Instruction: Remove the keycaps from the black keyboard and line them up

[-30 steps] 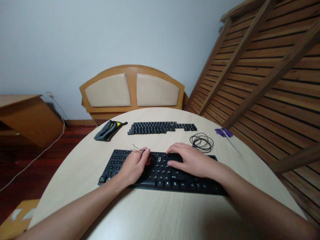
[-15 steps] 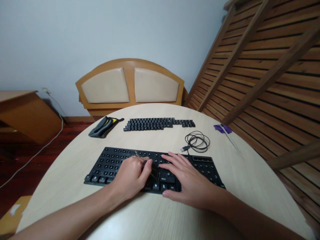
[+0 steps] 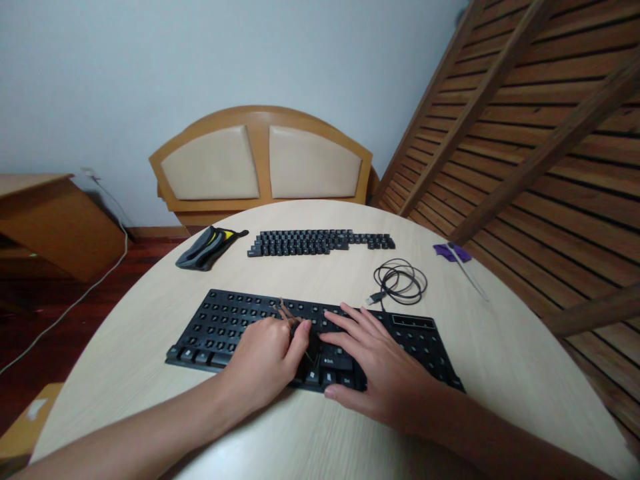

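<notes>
A black keyboard point(image 3: 225, 313) with most of its keycaps off lies in front of me. Closed in a fist over its middle, my left hand point(image 3: 270, 350) grips a keycap puller point(image 3: 286, 313), whose thin wire prongs stick out above and below the fist. The lower wires reach down beside the Shift key point(image 3: 335, 362); whether they hook a cap is hidden. My right hand point(image 3: 377, 357) rests on the keyboard's right part, fingers spread. Several keys remain along the bottom row, such as the spacebar, partly covered by my left hand.
Behind the keyboard, removed keycaps point(image 3: 295, 243) stand in neat rows. A coiled USB cable point(image 3: 400, 281) lies right of them. Grey-and-black gloves point(image 3: 207, 250) are at the left, a purple cloth point(image 3: 453, 252) with a thin white stick at the right. A slatted wooden panel point(image 3: 540, 153) flanks the table.
The puller has turned in my left hand, and its upper wires now show more above the fist. My right hand stays on the keyboard. The view has shifted slightly.
</notes>
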The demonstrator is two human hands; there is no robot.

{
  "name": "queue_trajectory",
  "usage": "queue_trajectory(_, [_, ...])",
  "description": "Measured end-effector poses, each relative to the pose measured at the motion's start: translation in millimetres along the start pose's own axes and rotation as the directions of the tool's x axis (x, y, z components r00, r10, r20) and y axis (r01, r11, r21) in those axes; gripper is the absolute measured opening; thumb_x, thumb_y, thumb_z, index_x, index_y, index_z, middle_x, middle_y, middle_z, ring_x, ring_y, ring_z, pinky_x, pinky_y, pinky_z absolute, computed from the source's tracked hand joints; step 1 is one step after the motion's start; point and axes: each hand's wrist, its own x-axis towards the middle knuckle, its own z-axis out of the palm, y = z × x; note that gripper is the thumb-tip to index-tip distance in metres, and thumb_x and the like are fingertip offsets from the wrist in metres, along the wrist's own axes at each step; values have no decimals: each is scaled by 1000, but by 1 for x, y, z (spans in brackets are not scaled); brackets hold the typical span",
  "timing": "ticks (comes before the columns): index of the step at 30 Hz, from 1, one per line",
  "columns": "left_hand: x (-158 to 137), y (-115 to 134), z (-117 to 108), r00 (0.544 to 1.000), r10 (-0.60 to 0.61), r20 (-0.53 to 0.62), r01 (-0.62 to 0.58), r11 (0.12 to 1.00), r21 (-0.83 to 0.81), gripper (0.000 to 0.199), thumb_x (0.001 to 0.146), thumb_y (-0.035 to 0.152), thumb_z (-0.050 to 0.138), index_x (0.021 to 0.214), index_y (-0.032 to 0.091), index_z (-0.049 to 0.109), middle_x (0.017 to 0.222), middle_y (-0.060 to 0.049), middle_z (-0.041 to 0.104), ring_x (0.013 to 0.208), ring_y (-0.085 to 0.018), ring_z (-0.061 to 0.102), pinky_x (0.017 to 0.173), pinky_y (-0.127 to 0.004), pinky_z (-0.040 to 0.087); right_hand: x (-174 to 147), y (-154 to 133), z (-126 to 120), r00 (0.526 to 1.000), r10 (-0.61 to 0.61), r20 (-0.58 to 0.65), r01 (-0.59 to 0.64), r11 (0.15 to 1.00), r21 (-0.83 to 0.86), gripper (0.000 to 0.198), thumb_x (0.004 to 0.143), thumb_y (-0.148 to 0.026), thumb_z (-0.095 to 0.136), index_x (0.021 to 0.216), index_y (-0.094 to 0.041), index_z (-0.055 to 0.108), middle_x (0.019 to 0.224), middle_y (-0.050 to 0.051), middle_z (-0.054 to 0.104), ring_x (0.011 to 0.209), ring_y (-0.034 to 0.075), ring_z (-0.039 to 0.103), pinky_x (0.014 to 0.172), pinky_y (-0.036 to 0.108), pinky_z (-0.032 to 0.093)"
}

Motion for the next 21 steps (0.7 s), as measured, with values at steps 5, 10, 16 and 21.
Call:
queue_trajectory(5, [0,6,-6,990,-68,124,54,992,114,54,100,38,26,67,17,62,63,-11,69,57,-23,64,57,-34,42,-1,-4,0,999,-30,12,30,999,-12,49,80,-40,70,124,-20,63,147,11,48,143,33,31,117,58,22])
queue_trajectory(10, [-5,10,-7,981,-83,176,63,991,118,54,100,39,25,75,16,66,75,-13,73,70,-28,69,65,-38,47,1,-3,2,999,-48,1,48,999,-7,47,81,-38,69,123,-17,64,145,13,51,141,32,35,116,56,28])
queue_trajectory(16, [-8,13,-6,978,-3,210,12,999,-41,47,101,36,28,85,18,69,80,-9,74,70,-24,68,69,-36,45,0,-1,1,995,-93,-33,93,996,10,46,81,-37,71,122,-18,65,140,12,56,138,32,39,115,54,32])
queue_trajectory(21, [-3,7,-2,982,78,173,-59,992,-110,48,100,35,26,73,18,61,64,-5,65,58,-20,60,60,-31,39,-1,1,2,993,-110,-45,113,990,84,33,87,-32,66,116,-16,68,132,12,62,135,28,45,114,48,37])
